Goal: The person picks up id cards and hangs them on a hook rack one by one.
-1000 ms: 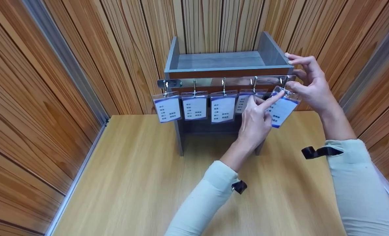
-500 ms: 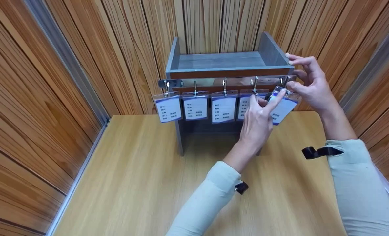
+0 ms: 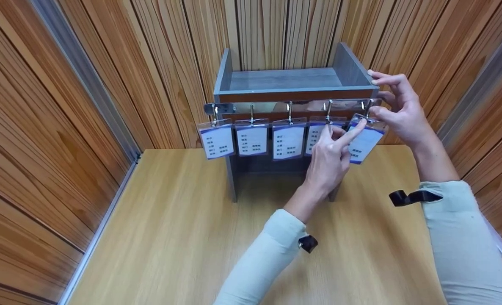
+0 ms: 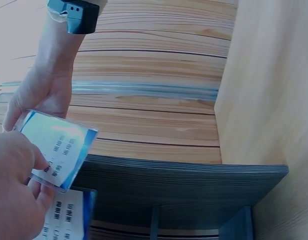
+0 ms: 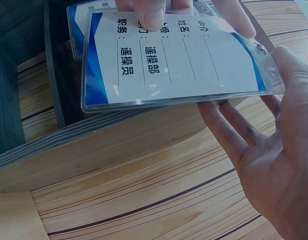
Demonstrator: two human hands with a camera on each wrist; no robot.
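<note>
Several clear-sleeved name badges hang in a row from metal hooks on a clear rail (image 3: 238, 108) across the front of a small grey shelf unit (image 3: 293, 78). The rightmost name badge (image 3: 367, 140) hangs tilted. My left hand (image 3: 329, 161) pinches it, one fingertip on its printed face and others behind, with the index finger stretched to its top edge. At the rail's right end my right hand (image 3: 403, 112) grips, thumb at the last hook and fingers against the unit's side. The right wrist view shows the name badge (image 5: 174, 70) close, its slotted end beside the right thumb.
The unit stands on a light wooden table (image 3: 170, 237) against a slatted wooden wall (image 3: 285, 34). More slatted walls rise on both sides. A neighbouring badge (image 3: 289, 142) hangs left of my left hand. Black straps (image 3: 416, 197) dangle from both sleeves.
The rightmost badge and my left index finger have shifted very slightly. My right hand has stayed in the same place.
</note>
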